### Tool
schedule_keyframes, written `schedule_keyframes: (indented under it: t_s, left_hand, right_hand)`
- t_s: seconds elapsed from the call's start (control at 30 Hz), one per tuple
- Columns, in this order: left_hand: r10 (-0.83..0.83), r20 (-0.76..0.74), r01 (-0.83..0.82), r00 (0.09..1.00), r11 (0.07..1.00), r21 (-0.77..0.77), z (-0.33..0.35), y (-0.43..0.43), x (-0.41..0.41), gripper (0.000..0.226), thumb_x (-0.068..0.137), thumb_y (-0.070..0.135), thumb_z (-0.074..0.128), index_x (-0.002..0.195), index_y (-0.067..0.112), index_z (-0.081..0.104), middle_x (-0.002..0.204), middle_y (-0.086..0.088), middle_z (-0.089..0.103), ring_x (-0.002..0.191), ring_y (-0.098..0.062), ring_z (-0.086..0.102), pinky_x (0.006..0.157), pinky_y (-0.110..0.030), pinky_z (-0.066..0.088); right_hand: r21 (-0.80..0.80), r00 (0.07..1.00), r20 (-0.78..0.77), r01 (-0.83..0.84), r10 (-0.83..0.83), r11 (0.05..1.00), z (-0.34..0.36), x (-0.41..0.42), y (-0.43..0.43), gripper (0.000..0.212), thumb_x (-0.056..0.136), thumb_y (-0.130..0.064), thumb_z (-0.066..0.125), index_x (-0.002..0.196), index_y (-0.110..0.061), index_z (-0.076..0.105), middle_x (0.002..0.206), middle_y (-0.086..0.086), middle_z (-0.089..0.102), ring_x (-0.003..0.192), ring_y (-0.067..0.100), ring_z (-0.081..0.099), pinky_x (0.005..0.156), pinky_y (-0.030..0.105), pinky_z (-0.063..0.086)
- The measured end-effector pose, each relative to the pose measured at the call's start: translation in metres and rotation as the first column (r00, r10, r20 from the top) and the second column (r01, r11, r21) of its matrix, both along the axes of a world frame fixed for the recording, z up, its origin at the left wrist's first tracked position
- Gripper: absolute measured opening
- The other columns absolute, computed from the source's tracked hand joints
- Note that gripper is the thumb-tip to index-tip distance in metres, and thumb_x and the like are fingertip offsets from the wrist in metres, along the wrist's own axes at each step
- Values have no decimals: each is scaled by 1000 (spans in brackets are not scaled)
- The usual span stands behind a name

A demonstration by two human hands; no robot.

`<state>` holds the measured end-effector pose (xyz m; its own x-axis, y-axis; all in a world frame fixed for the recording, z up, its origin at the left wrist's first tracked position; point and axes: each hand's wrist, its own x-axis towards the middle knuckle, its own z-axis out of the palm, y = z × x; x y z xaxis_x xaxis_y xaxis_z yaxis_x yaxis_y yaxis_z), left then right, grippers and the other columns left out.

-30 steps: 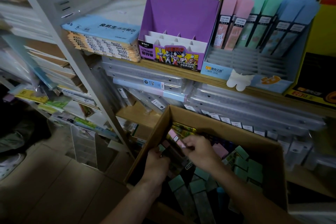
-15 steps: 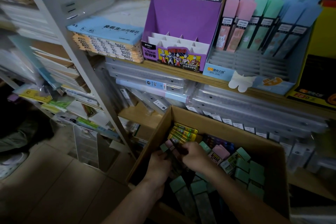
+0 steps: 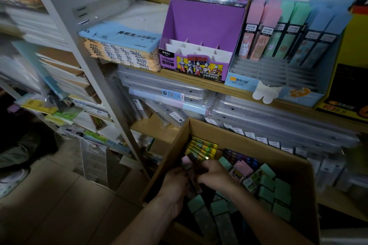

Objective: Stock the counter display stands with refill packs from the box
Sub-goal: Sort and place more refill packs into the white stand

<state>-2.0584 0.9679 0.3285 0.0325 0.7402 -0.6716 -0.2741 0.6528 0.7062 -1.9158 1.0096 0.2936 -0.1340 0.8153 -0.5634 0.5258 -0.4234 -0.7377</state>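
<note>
Fingers (image 3: 182,171) of my left hand (image 3: 175,183) curled round a pink-topped pack (image 3: 187,162), tilted, pink end up, close to the box's left wall. Right hand (image 3: 214,175) just beside it, its fingers bent down onto the same dark bundle; too dark to tell whether they grip. Wooden shelf (image 3: 199,82) runs across above and carries, left to right: stack of loose-leaf paper (image 3: 123,45), purple display stand (image 3: 201,26) with white dividers showing, blue display stand (image 3: 241,81) with pink, green and blue refill packs (image 3: 286,32) leaning in its back row. Cardboard box (image 3: 249,145) sits open below the shelf, both my hands inside it. In the box: green packs (image 3: 278,191) piled at the right and along the near side, yellow packs (image 3: 201,148) in the far-left corner against the wall, one pink pack (image 3: 242,171) lying between yellow and green, just right of my right hand
</note>
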Motion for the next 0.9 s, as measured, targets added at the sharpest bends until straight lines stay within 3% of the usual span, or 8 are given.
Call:
schedule_keyframes:
  t_s: [0.13, 0.23, 0.33, 0.43, 0.6, 0.67, 0.77, 0.9]
  left_hand:
    - [4, 67, -3, 998, 1000, -14, 3, 1, 2, 31, 106, 3, 39, 116, 4, 68, 96, -17, 78, 76, -25, 76, 56, -30, 57]
    - [-8, 57, 10, 998, 999, -32, 0, 3, 2, 32, 106, 1, 38, 115, 4, 68, 95, -15, 78, 80, -26, 75, 67, -34, 58]
    - [-6, 71, 9, 997, 999, -41, -1, 4, 0, 32, 104, -2, 39, 113, 3, 69, 92, -15, 78, 80, -24, 74, 67, -34, 58]
    - [-11, 64, 14, 998, 999, -50, -2, 4, 2, 31, 102, -3, 42, 108, 5, 71, 86, -12, 79, 72, -19, 76, 56, -27, 56]
    - [10, -68, -8, 998, 999, 34, -5, 8, 5, 34, 94, -8, 53, 99, 16, 76, 95, -8, 79, 83, -20, 76, 68, -31, 54]
    - [55, -131, -46, 990, 997, 69, -2, 11, 5, 25, 93, -1, 62, 109, 18, 67, 106, -6, 75, 97, -25, 72, 61, -32, 55]
    - [34, -221, -2, 975, 990, 144, 12, 13, 9, 24, 89, 20, 75, 111, 19, 63, 108, -4, 72, 97, -26, 71, 56, -32, 52]
    - [-72, -110, 97, 991, 966, 239, 33, 13, 19, 17, 95, 23, 68, 107, 12, 73, 95, -8, 79, 82, -16, 76, 57, -22, 55]
  right_hand:
    - [-11, 1000, -16, 13, -14, 1000, 4, 3, -1, 25, 68, -7, 69, 88, -20, 73, 75, 0, 74, 66, 16, 72, 50, 27, 54]
    - [-25, 1000, -14, 5, -6, 1000, 7, 4, -1, 17, 73, -8, 74, 88, -17, 74, 76, 2, 73, 65, 14, 70, 51, 22, 50]
    - [-1, 1000, -23, -5, 5, 1000, 7, 4, -1, 11, 74, -7, 75, 78, -17, 72, 70, -1, 68, 64, 13, 66, 56, 22, 48]
    - [14, 999, -43, 21, -21, 1000, 8, 4, -3, 17, 72, -4, 75, 87, -13, 76, 84, 4, 76, 80, 17, 72, 64, 24, 50]
    - [66, 980, -146, 143, -132, 988, 16, 8, -7, 22, 74, 3, 73, 87, -13, 79, 86, 5, 78, 81, 16, 73, 65, 25, 54]
    - [90, 965, -200, 192, -171, 977, 25, 10, -9, 17, 78, -1, 74, 87, -14, 78, 87, 5, 78, 82, 14, 73, 66, 24, 54]
    - [120, 944, -278, 216, -176, 969, 44, 14, -15, 22, 82, -5, 74, 99, -19, 78, 95, 1, 78, 91, 14, 74, 76, 24, 57]
    - [123, 898, -408, 231, -163, 965, 72, 21, -28, 35, 86, -1, 69, 114, -23, 74, 105, 1, 77, 100, 19, 73, 90, 40, 57]
